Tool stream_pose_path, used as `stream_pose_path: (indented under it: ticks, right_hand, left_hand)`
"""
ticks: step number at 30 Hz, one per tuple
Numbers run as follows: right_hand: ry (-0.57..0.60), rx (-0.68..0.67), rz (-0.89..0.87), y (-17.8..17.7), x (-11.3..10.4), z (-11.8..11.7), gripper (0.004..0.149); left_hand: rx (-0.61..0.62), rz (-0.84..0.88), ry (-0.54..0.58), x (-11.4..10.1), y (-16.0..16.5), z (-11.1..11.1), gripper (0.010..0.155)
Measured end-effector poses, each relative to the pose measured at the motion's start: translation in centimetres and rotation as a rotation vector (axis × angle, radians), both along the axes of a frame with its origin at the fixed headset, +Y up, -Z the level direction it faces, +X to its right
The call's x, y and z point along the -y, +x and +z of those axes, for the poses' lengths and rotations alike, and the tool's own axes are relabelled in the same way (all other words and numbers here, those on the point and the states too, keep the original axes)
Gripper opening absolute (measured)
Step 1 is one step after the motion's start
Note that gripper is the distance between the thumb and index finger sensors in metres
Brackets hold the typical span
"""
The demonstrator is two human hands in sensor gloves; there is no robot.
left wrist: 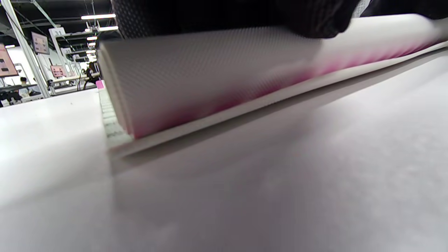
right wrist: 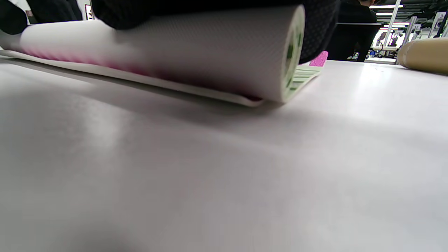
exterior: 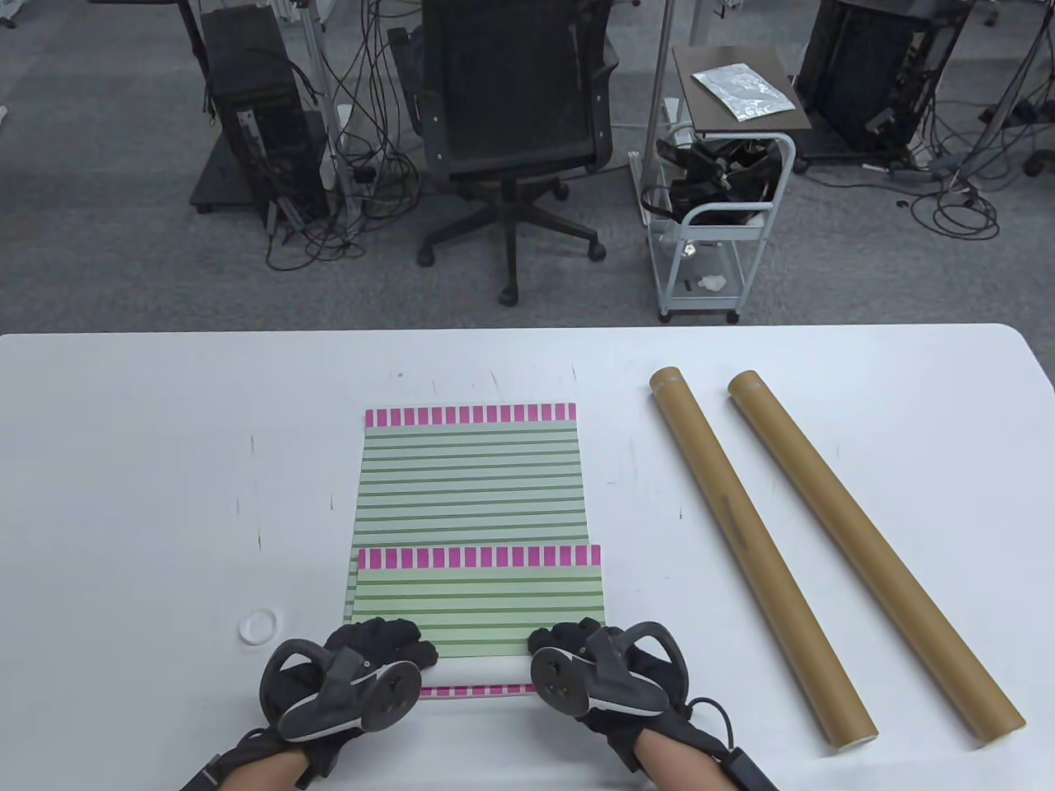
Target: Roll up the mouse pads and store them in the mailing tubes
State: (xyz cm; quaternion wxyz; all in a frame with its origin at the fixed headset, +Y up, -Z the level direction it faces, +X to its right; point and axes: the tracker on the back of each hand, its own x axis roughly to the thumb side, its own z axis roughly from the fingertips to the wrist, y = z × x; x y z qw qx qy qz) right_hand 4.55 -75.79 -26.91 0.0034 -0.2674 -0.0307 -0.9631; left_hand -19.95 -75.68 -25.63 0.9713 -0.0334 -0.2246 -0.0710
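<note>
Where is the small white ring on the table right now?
In the table view, the white ring lies flat on the table's near-left area, just left of the left hand and the mouse pads.

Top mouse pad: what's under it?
Under the top mouse pad lies a second mouse pad, its far half exposed. Both hands, left hand and right hand, roll the top pad's near edge. The rest is covered.

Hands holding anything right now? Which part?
Both grip the rolled near end of the top mouse pad: left hand at its left end, right hand at its right.
</note>
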Motion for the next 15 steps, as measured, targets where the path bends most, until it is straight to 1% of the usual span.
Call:
stream_pose_path:
  ticks: [2, 3, 4, 5, 6, 8, 10, 11, 13, 15]
  right_hand:
    - [0.007, -0.011, 0.006, 0.0, -0.1, 0.1, 0.053]
    - [0.031, -0.016, 0.012, 0.1, -0.2, 0.3, 0.056]
    - [0.081, -0.023, 0.026, 0.2, -0.5, 0.4, 0.062]
    - [0.102, -0.026, 0.039, 0.2, -0.7, 0.5, 0.063]
    - [0.102, -0.027, 0.037, 0.2, -0.8, 0.5, 0.063]
    - [0.068, -0.031, 0.034, 0.0, -0.4, 0.5, 0.053]
    - [0.062, -0.028, 0.038, -0.1, -0.4, 0.3, 0.052]
    - [0.048, -0.026, 0.038, -0.2, -0.4, 0.3, 0.051]
    - [0.045, -0.017, 0.026, -0.1, -0.3, 0.3, 0.050]
    - [0.043, -0.015, 0.026, -0.1, -0.3, 0.3, 0.050]
  left_hand:
    - [-0.011, 0.023, -0.022, 0.0, -0.1, -0.1, 0.049]
    - [-0.014, 0.023, -0.028, 0.0, -0.1, -0.2, 0.049]
    - [-0.018, 0.021, -0.031, 0.0, -0.1, -0.2, 0.049]
    - [-0.019, 0.018, -0.031, 0.0, -0.1, -0.3, 0.049]
    - [-0.019, 0.014, -0.029, 0.0, 0.0, -0.3, 0.048]
    - [-0.017, 0.012, -0.028, 0.0, -0.1, -0.3, 0.048]
    - [-0.002, 0.011, -0.010, 0.0, -0.1, -0.1, 0.048]
    - [0.020, 0.007, 0.025, -0.1, -0.1, 0.2, 0.049]
    - [0.045, -0.008, 0.055, -0.2, 0.0, 0.6, 0.051]
    - [0.050, -0.017, 0.064, -0.2, 0.2, 0.7, 0.052]
